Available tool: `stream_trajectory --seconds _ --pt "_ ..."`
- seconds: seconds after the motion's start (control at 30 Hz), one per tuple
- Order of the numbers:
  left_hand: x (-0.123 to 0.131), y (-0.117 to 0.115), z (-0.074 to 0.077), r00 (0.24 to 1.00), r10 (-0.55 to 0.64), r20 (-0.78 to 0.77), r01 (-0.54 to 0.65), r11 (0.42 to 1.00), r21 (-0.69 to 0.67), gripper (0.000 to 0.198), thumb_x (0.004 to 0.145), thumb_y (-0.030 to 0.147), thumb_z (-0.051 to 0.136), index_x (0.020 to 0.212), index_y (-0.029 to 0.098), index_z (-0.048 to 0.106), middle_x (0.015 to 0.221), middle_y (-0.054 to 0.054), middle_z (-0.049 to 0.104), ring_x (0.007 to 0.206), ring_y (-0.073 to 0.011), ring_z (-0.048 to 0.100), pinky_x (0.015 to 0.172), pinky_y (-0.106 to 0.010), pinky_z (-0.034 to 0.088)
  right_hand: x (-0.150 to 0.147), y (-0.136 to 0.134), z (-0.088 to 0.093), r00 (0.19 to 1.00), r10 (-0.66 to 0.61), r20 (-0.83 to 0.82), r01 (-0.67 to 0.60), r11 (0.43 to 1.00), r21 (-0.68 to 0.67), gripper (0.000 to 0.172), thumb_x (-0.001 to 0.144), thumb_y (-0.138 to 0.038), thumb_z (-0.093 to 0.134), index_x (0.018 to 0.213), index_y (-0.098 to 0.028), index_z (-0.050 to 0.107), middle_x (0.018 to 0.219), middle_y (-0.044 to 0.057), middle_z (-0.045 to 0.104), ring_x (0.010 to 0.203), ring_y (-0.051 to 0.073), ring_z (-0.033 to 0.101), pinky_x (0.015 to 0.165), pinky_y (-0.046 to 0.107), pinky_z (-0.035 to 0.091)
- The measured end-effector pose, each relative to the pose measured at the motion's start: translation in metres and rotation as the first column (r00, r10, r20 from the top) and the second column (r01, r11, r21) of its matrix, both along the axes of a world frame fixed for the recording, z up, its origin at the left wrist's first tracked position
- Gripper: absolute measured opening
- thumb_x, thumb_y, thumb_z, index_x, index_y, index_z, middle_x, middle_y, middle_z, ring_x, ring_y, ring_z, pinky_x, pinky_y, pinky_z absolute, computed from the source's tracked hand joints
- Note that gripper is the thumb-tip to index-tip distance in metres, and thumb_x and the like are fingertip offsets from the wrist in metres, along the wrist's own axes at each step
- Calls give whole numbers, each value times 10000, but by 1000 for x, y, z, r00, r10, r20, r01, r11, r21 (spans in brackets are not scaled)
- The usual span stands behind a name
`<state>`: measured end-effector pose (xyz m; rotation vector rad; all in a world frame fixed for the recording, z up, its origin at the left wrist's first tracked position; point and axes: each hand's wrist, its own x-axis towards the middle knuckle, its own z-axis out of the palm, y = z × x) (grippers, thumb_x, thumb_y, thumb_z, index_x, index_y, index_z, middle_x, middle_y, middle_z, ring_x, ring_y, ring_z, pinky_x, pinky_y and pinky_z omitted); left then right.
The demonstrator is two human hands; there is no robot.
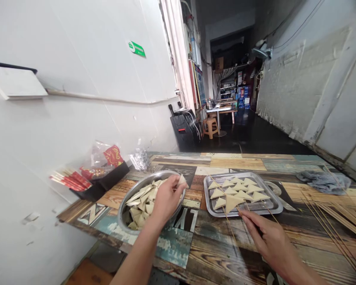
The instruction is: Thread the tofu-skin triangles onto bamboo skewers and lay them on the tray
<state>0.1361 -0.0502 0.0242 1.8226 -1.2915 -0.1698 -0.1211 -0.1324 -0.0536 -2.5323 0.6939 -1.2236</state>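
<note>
Triangle slice (182,180): one pale piece, pinched up at the far rim of the bowl, clear of the heap below.
Left hand (166,198): thumb and fingertips closed on that slice, the palm over the bowl; a light pinch suits something this thin and soft, I'd say.
Bowl (121,206): one round metal bowl on the left of the table (213,245), right under the left hand. It's heaped with loose triangles, too overlapped to count.
Right hand (269,237): fingers closed round the near end of a skewer (240,211), held low and pointing away across the tray.
Skewered triangle (231,202): one larger-looking piece sits at that skewer's tip, just over the tray's near edge.
Tray (277,208): one flat metal tray, right of the bowl and in front of the right hand. About a dozen triangles lie on it in rows, on sticks whose ends jut over the near rim.
Loose skewers (338,215): a fanned spread at far right, probably kept within the right hand's reach; too many to count.
Cloth (324,181): one grey rag, beyond the skewers.
Black tray (106,182): one, against the wall, holding red packets.
</note>
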Motion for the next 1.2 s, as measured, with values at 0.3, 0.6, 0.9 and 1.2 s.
stream_trajectory --seconds 0.3,0.6,0.9,1.2 --pt "-34 -59 -28 313 -248 -917 209 960 -188 395 711 187 629 1084 182 500 821 -36 605 656 -110 604 558 -209 477 -2 0 11 1000 -21 -9 22 990 137 240 855 -238 433 953 -175 642 885 73 711 792 170 670 697 246 536" --pt "-36 -70 -53 305 -258 -917 147 964 -222 211 707 187 625 888 120 541 952 -122 630 676 -127 617 397 -139 377 -21 -16 36 990 -8 -140 56 938 342 269 844 -279 450 1000 -190 650 955 60 701 859 191 656 740 279 535" --pt "-30 -71 -60 -17 -157 -987 57 986 -157 200 747 129 585 946 114 606 973 -99 637 673 -78 608 449 -99 445 -37 -27 58 957 85 -277 40 908 417 257 835 -273 472 979 -227 679 963 21 699 874 182 656 767 283 536" --pt "-31 -73 -61 -61 -125 -990 -20 992 -124 177 765 108 558 934 90 606 919 -125 653 724 -129 634 611 -196 530 -39 -27 56 951 153 -267 -21 897 441 257 838 -256 470 991 -247 676 953 12 701 832 196 666 759 339 541"
